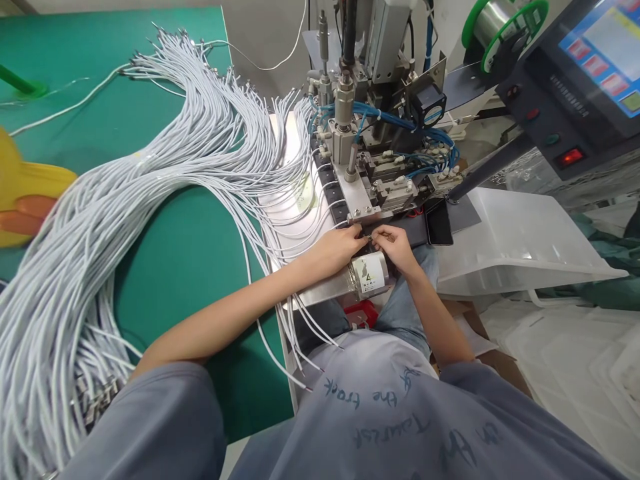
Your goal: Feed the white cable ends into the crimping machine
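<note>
My left hand (pixel 343 245) and my right hand (pixel 395 244) meet at the front edge of a bench machine (pixel 357 187). The fingers of both are pinched together close to each other, and whatever small piece sits in them is too small and covered to name. White cables (pixel 295 250) run beside and beneath my left hand and forearm. Several cable ends lie in a row across the machine's black fixture (pixel 330 187). Just below my hands is a metal cylinder with a white label (pixel 370 273).
A thick bundle of white cables (pixel 150 167) spreads over the green table (pixel 170 267). A wire spool (pixel 500 27) and a control screen (pixel 600 67) stand at the upper right. A phone (pixel 439 223) lies by the machine, near a translucent plastic bin (pixel 525 233).
</note>
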`<state>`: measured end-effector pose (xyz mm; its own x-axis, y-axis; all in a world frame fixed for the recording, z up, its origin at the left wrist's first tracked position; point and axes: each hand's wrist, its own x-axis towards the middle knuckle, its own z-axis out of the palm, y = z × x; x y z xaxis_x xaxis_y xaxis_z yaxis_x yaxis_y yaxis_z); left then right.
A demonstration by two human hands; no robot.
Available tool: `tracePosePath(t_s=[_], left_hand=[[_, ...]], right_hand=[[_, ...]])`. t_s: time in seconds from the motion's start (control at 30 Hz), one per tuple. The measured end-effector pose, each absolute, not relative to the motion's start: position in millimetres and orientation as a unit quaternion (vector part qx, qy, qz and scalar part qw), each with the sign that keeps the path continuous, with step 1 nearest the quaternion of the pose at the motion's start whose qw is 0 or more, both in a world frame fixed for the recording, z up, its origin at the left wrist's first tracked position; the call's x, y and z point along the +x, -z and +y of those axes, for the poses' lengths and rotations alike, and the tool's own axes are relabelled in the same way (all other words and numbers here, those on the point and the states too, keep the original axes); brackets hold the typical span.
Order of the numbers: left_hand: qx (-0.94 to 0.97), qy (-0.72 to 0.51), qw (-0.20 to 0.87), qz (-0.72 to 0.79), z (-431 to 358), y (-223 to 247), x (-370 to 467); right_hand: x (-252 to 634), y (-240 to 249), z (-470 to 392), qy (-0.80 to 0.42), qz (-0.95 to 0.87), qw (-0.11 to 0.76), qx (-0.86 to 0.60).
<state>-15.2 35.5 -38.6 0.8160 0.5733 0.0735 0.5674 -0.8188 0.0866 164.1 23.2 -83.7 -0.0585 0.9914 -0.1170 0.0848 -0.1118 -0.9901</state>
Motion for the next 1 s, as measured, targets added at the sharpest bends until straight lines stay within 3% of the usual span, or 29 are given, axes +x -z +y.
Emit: tracePosePath(t_s=[0.6, 0.7, 0.87, 0.93, 1.0], left_hand=[[0.925, 0.067, 0.041, 0.372, 26, 9, -19], [0.921, 0.066, 0.055, 0.380, 25, 5, -20], [0.902, 0.088, 0.033, 0.422, 26, 3, -21], [0.886, 0.088, 0.011, 0.455, 27, 3, -21], [0.877, 0.084, 0.002, 0.474, 29, 4, -21]], right_hand=[[159, 83, 32, -0.584, -0.476, 0.384, -0.534], [163, 84, 34, -0.538, -0.489, 0.386, -0.569], [164, 62, -3, -0.346, -0.509, 0.471, -0.632], [151, 51, -34, -0.344, -0.535, 0.450, -0.627], [130, 46, -63, -0.430, -0.594, 0.351, -0.583]])
